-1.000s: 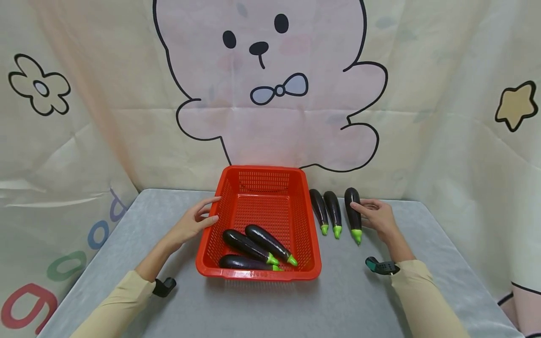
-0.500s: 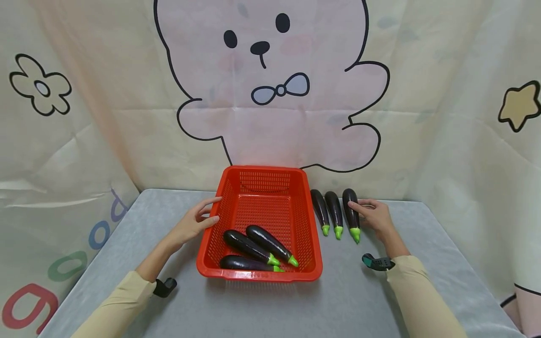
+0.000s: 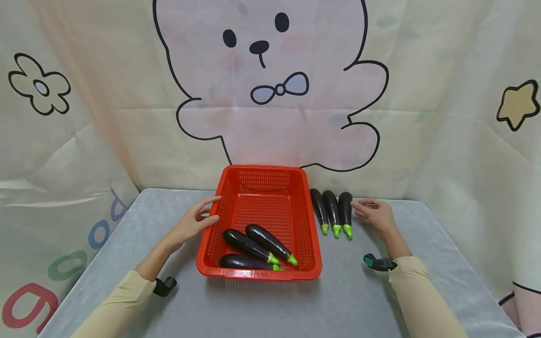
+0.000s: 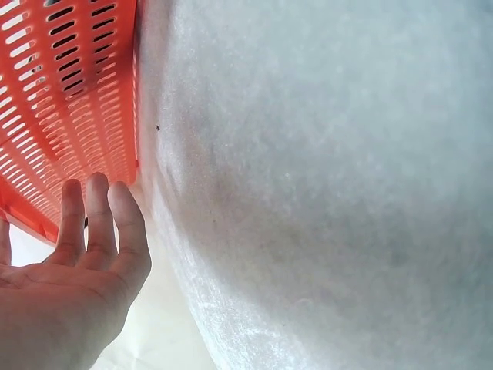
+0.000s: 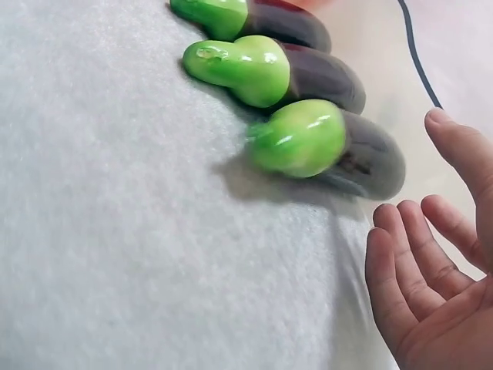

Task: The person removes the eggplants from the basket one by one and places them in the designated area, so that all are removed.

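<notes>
A red plastic basket (image 3: 314,253) stands on the table with three dark eggplants inside, one of them (image 3: 270,244) slanting toward the front right. At its left side my left hand (image 3: 195,220) touches the rim with fingers and thumb spread; in the left wrist view the fingers (image 4: 100,223) lie against the slotted wall, loosely bent. To the right of the basket, three eggplants lie in a row, green stems toward me. Beside the rightmost eggplant (image 3: 345,213) is my right hand (image 3: 376,216), fingers loosely bent and holding nothing. A gap separates hand and eggplant (image 5: 373,158) in the right wrist view.
Grey cloth covers the table (image 3: 274,310), whose back edge meets a printed fabric backdrop (image 3: 139,141). Fabric hangs along both sides too. The other two loose eggplants, the middle one (image 3: 331,209) and the left one (image 3: 318,206), lie close to the basket's right wall.
The rightmost eggplant has shifted left, close to the other two in the row. My right hand has let go of it. The left hand stays at the basket.
</notes>
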A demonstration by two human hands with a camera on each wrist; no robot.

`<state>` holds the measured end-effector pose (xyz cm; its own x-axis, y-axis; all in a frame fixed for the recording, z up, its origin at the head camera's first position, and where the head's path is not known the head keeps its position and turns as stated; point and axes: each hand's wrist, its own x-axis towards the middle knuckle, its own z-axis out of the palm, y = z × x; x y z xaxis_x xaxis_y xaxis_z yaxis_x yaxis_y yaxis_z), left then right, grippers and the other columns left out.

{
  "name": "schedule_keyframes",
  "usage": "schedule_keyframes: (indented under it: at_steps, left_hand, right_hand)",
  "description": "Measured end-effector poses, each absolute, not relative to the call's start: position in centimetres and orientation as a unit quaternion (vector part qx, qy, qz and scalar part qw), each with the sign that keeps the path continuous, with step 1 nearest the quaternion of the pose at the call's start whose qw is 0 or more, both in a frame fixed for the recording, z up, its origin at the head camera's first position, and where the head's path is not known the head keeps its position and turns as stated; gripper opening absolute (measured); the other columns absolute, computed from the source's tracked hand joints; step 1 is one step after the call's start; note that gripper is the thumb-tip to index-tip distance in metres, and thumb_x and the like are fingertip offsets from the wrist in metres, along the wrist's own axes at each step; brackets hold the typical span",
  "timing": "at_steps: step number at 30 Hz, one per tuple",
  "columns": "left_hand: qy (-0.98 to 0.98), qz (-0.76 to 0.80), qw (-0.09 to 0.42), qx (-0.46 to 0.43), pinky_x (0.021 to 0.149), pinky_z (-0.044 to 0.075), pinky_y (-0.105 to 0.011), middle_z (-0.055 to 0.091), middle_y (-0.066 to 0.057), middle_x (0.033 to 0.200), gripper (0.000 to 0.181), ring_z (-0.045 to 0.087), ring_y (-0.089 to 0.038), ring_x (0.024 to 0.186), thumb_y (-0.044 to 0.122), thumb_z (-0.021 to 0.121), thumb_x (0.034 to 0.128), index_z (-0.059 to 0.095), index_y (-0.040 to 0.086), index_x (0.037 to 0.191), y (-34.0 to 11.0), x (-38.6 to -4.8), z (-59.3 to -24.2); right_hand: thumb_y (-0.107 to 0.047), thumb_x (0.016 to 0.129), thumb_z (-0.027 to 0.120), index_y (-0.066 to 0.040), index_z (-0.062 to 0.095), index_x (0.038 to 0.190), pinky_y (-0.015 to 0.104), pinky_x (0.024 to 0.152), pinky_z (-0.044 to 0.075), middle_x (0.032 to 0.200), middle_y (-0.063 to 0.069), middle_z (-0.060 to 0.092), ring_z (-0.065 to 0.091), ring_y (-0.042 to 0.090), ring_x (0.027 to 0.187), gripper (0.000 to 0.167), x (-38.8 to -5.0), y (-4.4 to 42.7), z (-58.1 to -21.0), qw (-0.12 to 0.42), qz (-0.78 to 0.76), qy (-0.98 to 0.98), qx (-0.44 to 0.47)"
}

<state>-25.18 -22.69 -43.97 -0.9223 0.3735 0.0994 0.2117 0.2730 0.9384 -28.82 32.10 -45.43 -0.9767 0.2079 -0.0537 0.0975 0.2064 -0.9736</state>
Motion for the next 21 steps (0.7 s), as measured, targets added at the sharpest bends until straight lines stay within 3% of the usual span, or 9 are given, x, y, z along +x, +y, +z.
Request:
schedule_keyframes:
  at_steps: [9,21]
  left_hand:
    - [0.796,0.573,0.075,0.178,0.087,0.056,-0.047,0.053,-0.026,0.137,0.062,0.061,-0.039,0.112,0.018,0.064,0.1006,0.039,0.017,0.156,-22.7,-25.2,-43.8]
    - [0.799,0.568,0.076,0.181,0.088,0.054,-0.046,0.053,-0.021,0.137,0.059,0.058,-0.039,0.116,0.021,0.064,0.1018,0.04,0.023,0.156,-22.7,-25.3,-44.1]
  right_hand:
    - [-0.023,0.089,0.082,0.012,0.055,0.127,0.03,0.075,0.059,0.092,-0.01,0.069,0.069,0.007,0.083,0.058,-28.1,32.7,-44.9,0.062,0.629,-0.772,-0.071]
    - [-0.021,0.092,0.078,0.013,0.056,0.128,0.026,0.074,0.058,0.101,-0.003,0.068,0.069,0.007,0.089,0.054,-27.7,33.1,-44.1,0.087,0.622,-0.778,-0.015]
